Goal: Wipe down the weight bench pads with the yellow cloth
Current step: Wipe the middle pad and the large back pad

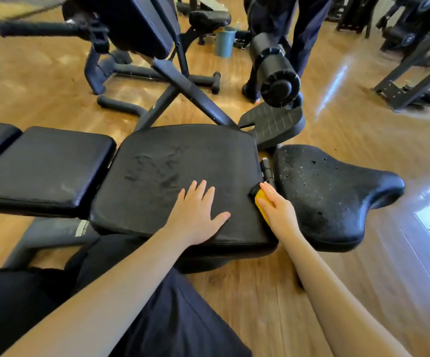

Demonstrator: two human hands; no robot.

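The black weight bench runs left to right in front of me: a long pad [41,168] on the left, a square middle pad [177,155] with smeared streaks, and a worn, speckled seat pad [329,191] on the right. My left hand [198,215] lies flat with spread fingers on the middle pad near its front edge. My right hand [278,207] presses the yellow cloth [260,202] against the right side of the middle pad, in the gap toward the seat pad. Most of the cloth is hidden under that hand.
A black foam roller [275,70] on the bench frame juts up behind the seat pad. Another exercise machine [136,24] stands behind. A blue bucket [224,42] and a person's dark trouser legs [304,34] are at the back. More racks [414,60] stand far right on the wooden floor.
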